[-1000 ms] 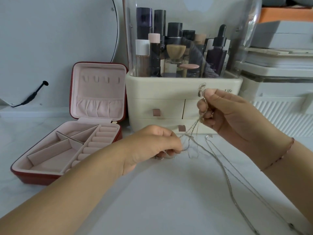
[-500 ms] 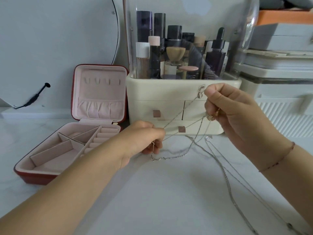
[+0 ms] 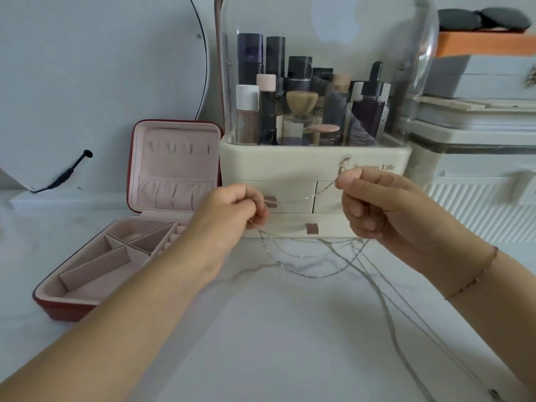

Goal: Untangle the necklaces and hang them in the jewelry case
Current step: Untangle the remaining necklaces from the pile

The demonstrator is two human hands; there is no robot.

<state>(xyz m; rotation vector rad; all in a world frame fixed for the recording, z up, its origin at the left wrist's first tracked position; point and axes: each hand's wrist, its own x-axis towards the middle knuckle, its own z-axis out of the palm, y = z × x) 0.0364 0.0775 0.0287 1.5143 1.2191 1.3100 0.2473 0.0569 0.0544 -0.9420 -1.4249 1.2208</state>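
Several thin silver necklaces (image 3: 313, 264) loop across the white marble table in front of me, with long strands trailing to the lower right. My left hand (image 3: 232, 211) pinches one chain at its fingertips. My right hand (image 3: 377, 204) pinches the same chain near its other end, and a short stretch of it hangs slack between the two hands in front of the organizer's drawers. The red jewelry case (image 3: 136, 227) stands open at the left, pink inside, with a row of hooks in its upright lid and empty compartments in its base.
A cream cosmetics organizer (image 3: 290, 166) with a clear dome and several bottles stands just behind my hands. White storage boxes (image 3: 478, 146) are stacked at the right. A round mirror (image 3: 101, 68) leans on the wall at the left.
My hands have drawn apart and risen. The left hand moved up and left with the chain, and the tangle between them has opened into loose loops on the table.
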